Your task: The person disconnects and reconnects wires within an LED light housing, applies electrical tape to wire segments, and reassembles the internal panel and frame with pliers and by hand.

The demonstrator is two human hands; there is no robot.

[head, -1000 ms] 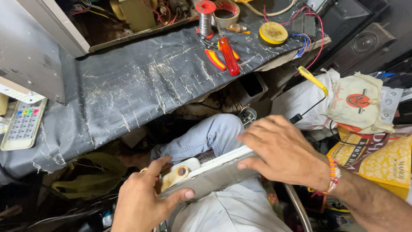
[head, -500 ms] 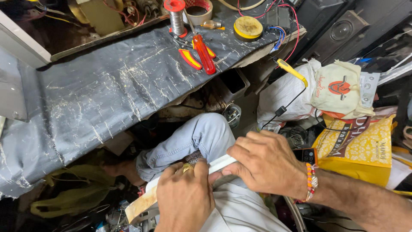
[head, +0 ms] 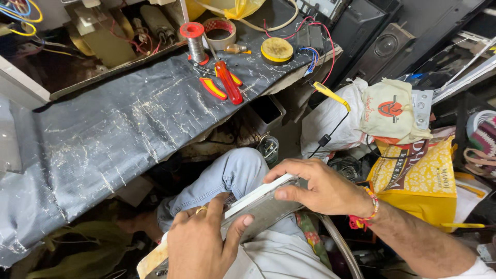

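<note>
flat grey panel (head: 261,206) lying across the person's lap, long axis running from lower left up to upper right | left hand (head: 199,243) clamping its lower-left stretch, thumb on top | right hand (head: 323,188) pinching the upper-right end, both grips closed on it | red screwdriver (head: 228,82) sitting well apart on the tabletop (head: 103,134)
</note>
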